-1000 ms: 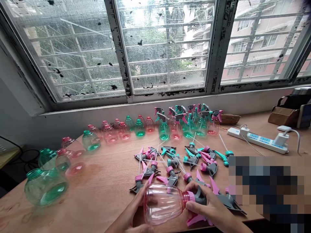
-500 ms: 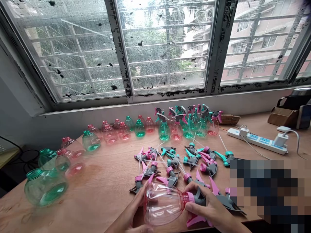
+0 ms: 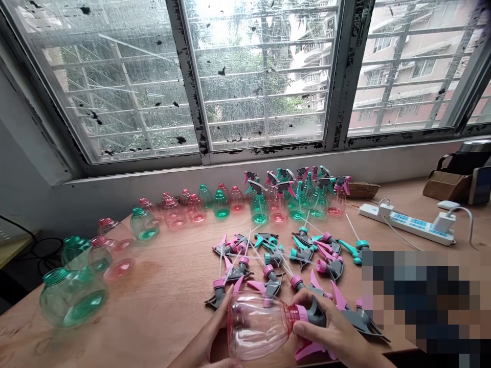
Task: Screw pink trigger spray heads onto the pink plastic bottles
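Above a brown wooden table [image 3: 153,317] near its front edge, the left hand [image 3: 209,329] cradles a sideways, clear pink plastic bottle [image 3: 257,327]; the right hand [image 3: 332,321] grips its pink-collared grey spray head [image 3: 317,317].

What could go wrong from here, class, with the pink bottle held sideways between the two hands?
The left hand cups the rounded pink bottle, which might slip if that hold loosens. The right hand grips at the collar of a spray head; a crooked angle could jam it. Loose spray heads lie crowded just beyond, so a careless movement might knock them.
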A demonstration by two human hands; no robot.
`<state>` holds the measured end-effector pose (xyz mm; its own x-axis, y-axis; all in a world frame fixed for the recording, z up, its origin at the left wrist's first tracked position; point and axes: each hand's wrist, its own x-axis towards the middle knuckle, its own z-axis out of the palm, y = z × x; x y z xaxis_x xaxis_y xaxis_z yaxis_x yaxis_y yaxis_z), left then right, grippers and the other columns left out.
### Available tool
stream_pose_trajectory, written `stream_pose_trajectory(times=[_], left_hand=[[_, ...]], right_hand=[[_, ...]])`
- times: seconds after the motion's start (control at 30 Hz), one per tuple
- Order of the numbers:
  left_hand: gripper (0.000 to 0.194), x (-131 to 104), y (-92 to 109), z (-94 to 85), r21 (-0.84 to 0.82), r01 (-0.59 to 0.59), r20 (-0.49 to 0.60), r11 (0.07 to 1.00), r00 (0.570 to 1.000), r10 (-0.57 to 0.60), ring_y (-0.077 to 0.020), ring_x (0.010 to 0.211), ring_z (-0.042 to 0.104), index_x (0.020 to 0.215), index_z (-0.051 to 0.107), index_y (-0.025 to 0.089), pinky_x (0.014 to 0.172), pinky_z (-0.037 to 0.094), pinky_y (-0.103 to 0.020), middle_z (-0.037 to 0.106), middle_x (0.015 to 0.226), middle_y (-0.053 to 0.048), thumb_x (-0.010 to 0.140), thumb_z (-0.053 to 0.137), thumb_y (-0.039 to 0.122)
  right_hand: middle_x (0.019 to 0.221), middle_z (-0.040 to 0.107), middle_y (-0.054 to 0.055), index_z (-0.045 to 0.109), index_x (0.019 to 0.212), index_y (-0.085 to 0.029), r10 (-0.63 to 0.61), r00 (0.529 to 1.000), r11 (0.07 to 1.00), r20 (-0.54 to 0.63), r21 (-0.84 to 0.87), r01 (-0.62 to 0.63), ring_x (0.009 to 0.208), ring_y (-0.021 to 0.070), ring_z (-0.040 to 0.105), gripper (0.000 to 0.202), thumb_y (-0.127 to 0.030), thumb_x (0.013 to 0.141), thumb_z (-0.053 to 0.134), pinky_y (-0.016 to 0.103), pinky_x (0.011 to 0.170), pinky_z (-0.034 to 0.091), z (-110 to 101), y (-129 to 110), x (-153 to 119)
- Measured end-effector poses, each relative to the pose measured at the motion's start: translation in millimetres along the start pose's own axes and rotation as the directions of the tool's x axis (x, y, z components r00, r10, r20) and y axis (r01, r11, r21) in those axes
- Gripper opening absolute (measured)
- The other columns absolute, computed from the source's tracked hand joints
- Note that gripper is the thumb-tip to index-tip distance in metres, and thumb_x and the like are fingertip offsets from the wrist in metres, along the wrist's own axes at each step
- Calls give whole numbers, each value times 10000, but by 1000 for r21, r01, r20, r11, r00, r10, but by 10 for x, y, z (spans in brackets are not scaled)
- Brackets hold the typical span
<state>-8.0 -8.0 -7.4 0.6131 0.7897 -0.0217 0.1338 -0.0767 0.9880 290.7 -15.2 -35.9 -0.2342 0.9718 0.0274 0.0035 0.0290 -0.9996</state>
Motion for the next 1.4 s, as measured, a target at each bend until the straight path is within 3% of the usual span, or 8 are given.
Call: stream_pose_trajectory(times=[0.13,0.3,0.5,0.63,0.73,0.9,1.13,1.4], left_hand=[[983,13,14,-3,46,0,-13,999,1000,0,-336,1582,125,1598,88,413,1266,190,-471,236,1709,20,865,743,425],[932,5,17,2,127,3,-43,992,999,3,-298,1414,461,1574,78,488,1225,290,-380,233,1705,69,898,709,363],[1027,-3,-17,-9,21,25,-34,999,999,-25,-342,1356,501,1597,70,410,1172,360,-415,481,1570,-25,818,704,623],[923,-15,-16,-16,29,38,-37,999,999,-37,-361,1483,343,1584,218,411,1204,321,-419,424,1608,-9,827,715,589],[928,-19,-20,-9,68,24,-36,997,999,-22,-343,1556,199,1593,155,419,1244,259,-422,327,1663,10,864,727,475],[943,-11,-49,-16,130,51,-82,990,996,-41,-315,1534,270,1594,93,428,1245,264,-391,388,1637,7,891,721,391],[962,-13,-59,-60,47,42,-67,998,997,-39,-364,1520,289,1595,203,342,1240,271,-409,464,1595,-35,824,722,589],[947,9,31,-5,117,19,-46,993,999,-13,-320,1589,91,1594,106,416,1281,144,-433,253,1704,34,884,732,369]], right_hand=[[704,684,-9,662,917,-216,-11,1000,1000,-2,4,11,629,193,641,436,-588,748,814,261,563,522,-4,26,5],[715,685,-7,647,909,-205,-28,1000,999,6,15,28,626,185,638,404,-547,770,814,261,560,508,-7,59,13],[722,684,-13,634,908,-208,-57,998,998,14,14,57,627,171,622,359,-493,790,818,247,565,487,-14,76,23],[719,674,-17,638,901,-211,-60,998,998,-5,10,60,626,173,617,363,-498,778,824,243,554,477,-15,82,24],[720,674,-16,648,919,-211,-59,998,998,-23,8,59,630,179,621,369,-506,779,821,251,566,488,-16,82,23],[743,658,-12,661,911,-210,-48,999,999,-11,8,48,658,180,608,363,-502,773,826,246,559,475,-20,93,24],[724,666,-19,658,897,-193,-28,999,999,-32,34,29,639,169,601,378,-497,762,838,261,594,460,-6,110,28],[687,706,-20,624,921,-192,16,999,994,-32,111,-12,595,169,660,412,-505,761,840,271,596,481,5,125,40]])
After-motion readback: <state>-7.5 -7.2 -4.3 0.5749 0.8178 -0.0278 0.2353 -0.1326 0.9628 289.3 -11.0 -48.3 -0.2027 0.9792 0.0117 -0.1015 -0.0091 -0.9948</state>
